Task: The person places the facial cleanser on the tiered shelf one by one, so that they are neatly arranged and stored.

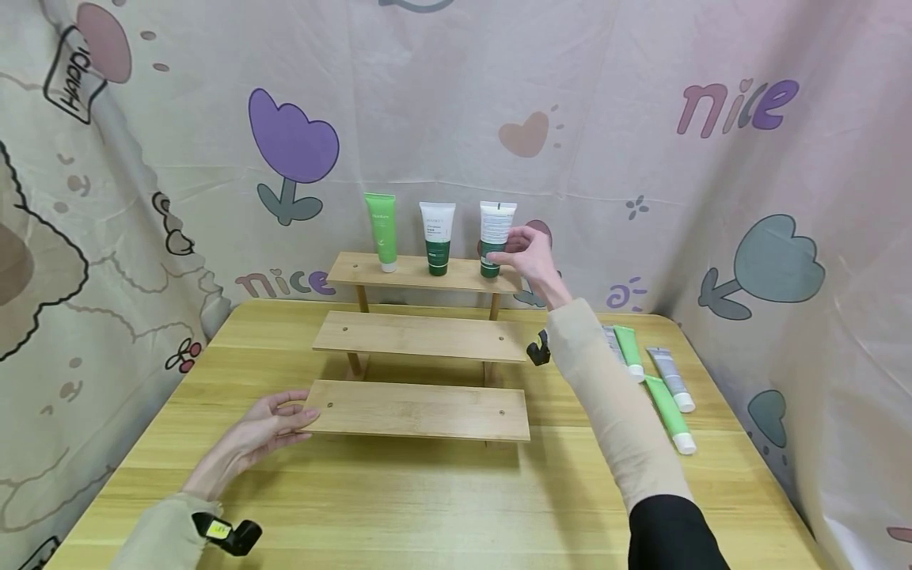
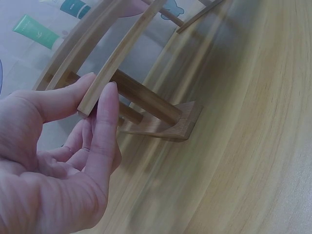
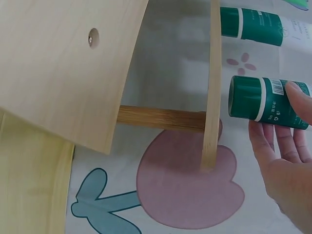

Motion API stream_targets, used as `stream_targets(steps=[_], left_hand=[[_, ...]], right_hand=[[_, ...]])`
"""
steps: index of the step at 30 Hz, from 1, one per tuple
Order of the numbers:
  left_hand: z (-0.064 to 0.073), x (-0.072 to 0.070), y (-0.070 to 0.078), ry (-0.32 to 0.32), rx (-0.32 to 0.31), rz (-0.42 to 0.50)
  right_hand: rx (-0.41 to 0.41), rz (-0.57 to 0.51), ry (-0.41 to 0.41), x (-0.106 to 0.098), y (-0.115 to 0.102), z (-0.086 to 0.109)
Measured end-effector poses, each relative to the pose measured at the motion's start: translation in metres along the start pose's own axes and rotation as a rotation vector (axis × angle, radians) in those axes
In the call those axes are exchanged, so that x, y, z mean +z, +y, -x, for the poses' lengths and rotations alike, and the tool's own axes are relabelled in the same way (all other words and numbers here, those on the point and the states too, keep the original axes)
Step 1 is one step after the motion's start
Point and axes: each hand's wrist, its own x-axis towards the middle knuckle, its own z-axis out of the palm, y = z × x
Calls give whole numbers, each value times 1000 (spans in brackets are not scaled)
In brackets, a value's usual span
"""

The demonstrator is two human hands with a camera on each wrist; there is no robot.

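The right hand [image 1: 530,255] holds a white and dark green tube [image 1: 496,226] in a narrow grip, with the thumb on 1 side and the fingers on the other. The tube is upright, cap down, at the right end of the top shelf [image 1: 463,273] of a wooden stand with 3 shelves. Up close, a thin gap shows between its cap and the shelf.

The left hand [image 1: 265,430] pinches the left end of the bottom shelf [image 1: 420,412], thumb on top and fingers under it.

2 more tubes stand on the top shelf: a light green tube [image 1: 382,229] at the left, and a white and green tube [image 1: 438,237] in the middle. The stand is on a wooden table [image 1: 356,507]. To its right lie 2 green tubes [image 1: 666,412] and a grey tube [image 1: 672,378]. Behind is a cloth [image 1: 427,95] with flowers and the word "nice".
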Motion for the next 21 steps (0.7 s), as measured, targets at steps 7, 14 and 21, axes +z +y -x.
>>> stream_targets(steps=[7,14,21], left_hand=[[0,-1,-1,-11,16,7],[0,-1,-2,-12,25,27],[0,-1,-2,-4,31,16]], right_hand=[[5,44,28,7,1,-5],[-7,95,48,10,8,-9],[5,97,41,12,8,-9]])
